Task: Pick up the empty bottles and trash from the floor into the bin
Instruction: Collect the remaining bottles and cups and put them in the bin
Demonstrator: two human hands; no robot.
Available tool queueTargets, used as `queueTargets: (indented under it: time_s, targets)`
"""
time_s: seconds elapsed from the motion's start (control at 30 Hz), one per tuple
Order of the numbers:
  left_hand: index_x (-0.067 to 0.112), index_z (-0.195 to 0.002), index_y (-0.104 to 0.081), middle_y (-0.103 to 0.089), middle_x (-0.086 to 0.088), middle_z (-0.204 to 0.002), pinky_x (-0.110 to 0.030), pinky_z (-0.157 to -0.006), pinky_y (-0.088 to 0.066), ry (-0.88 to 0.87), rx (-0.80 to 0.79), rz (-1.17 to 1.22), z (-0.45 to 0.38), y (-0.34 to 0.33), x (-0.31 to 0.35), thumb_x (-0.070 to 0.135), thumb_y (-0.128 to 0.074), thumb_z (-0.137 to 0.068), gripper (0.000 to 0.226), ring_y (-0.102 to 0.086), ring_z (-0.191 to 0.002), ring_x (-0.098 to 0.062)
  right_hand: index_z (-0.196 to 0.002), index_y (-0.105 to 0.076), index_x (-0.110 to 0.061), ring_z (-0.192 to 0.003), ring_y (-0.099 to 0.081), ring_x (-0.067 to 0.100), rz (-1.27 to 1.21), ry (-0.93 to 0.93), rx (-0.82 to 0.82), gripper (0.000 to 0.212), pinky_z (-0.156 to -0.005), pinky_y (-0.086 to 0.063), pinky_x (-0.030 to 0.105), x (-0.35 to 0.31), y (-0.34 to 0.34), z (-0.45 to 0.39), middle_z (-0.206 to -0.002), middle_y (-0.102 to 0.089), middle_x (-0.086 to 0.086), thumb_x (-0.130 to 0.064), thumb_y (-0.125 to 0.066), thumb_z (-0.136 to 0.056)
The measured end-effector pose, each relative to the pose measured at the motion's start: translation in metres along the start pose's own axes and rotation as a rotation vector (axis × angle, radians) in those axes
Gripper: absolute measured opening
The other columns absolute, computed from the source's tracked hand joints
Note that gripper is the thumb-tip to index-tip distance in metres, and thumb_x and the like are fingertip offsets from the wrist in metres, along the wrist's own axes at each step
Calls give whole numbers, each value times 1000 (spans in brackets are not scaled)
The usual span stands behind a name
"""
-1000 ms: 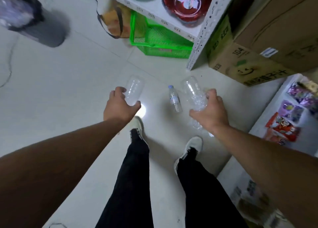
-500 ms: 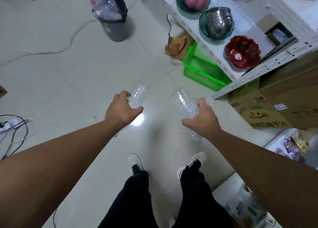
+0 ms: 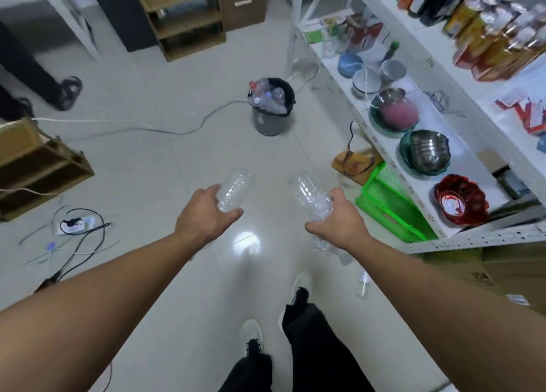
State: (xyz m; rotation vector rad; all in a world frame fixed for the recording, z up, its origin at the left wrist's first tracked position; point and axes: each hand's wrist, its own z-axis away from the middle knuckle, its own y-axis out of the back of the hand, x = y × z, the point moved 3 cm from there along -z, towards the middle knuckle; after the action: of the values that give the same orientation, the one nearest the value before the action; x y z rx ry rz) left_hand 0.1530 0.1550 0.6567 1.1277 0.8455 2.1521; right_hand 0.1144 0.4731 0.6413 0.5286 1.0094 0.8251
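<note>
A clear bottle [image 3: 233, 192] is sitting in the left hand [image 3: 204, 214], and a crumpled clear bottle [image 3: 313, 205] in the right hand [image 3: 339, 223], both held out above the pale tiled floor [image 3: 147, 161]. A small bottle [image 3: 364, 285] is lying on the floor under the right forearm. Ahead, well apart, the grey bin [image 3: 270, 116] is standing heaped with plastic bottles, bare floor lying between it and the hands. A cable [image 3: 147, 127] is trailing to it from the left. A white shelf rack [image 3: 413, 155] with bowls and a green basket [image 3: 390, 208] are flanking the right side. Both hands are curling closed around their bottles, arms reaching forward, palms down.
</note>
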Motion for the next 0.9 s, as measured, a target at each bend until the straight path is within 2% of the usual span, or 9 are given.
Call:
queueTargets:
  time_s: [0.1,0.23,0.37,0.5,0.63,0.7,0.77,0.9]
  targets:
    - [31,-144,-59,-66,-3,-115,-46,-92,-58,18,14,24,-27,22,13,62,-78,-80,73,-68,-100,-26,-114,-43,-30,-86,-66,22,-6,4,-16,71,-72,-54,37,-24,16,-35,-104,-65,1,-43,-84,-58]
    - [36,-124,-63,-70,-1,-106,-40,-83,-59,14,32,60,-79,43,39,65,-75,-77,56,-70,-85,-19,-114,-43,-32,-89,-66,22,-27,7,-41,72,-77,-56,39,-47,36,-96,-106,-64,1,-45,-84,-56]
    - [35,-126,-65,-69,6,-101,-33,-74,-56,2,60,75,-127,61,62,70,-77,-73,65,-70,-76,-10,-112,-43,-32,-91,-65,24,-19,28,-61,73,-78,-55,40,-75,52,-152,-106,-61,1,-49,-84,-55]
    - [31,-134,-65,-70,4,-106,-38,-85,-59,17,68,103,-179,80,77,71,-78,-71,76,-71,-86,-16,-112,-41,-32,-90,-66,22,-4,41,-90,72,-80,-57,41,-108,66,-202,-102,-63,0,-48,-85,-58]
    - [33,-112,-67,-70,8,-87,-37,-75,-61,7,57,139,-241,100,89,72,-76,-66,61,-71,-68,-12,-113,-41,-32,-84,-59,11,30,19,-87,72,-72,-53,37,-140,74,-250,-99,-59,-3,-46,-87,-60]
    - [33,-111,-66,-69,9,-90,-36,-75,-60,-6,33,121,-278,112,95,71,-77,-66,60,-71,-72,-12,-113,-40,-32,-82,-56,10,64,-4,-68,73,-73,-53,38,-157,79,-277,-97,-54,-4,-47,-88,-60]
    - [35,-107,-62,-69,8,-96,-40,-81,-60,-22,-7,109,-318,122,100,71,-77,-66,57,-69,-82,-14,-116,-42,-30,-84,-60,16,65,-51,-45,75,-77,-57,40,-172,84,-302,-96,-51,-5,-47,-89,-60]
    - [37,-111,-66,-71,6,-102,-41,-86,-60,-56,-64,115,-396,142,113,71,-76,-62,61,-71,-89,-16,-122,-44,-26,-80,-58,7,3,-154,4,82,-65,-50,34,-195,89,-347,-94,-54,-9,-48,-94,-61]
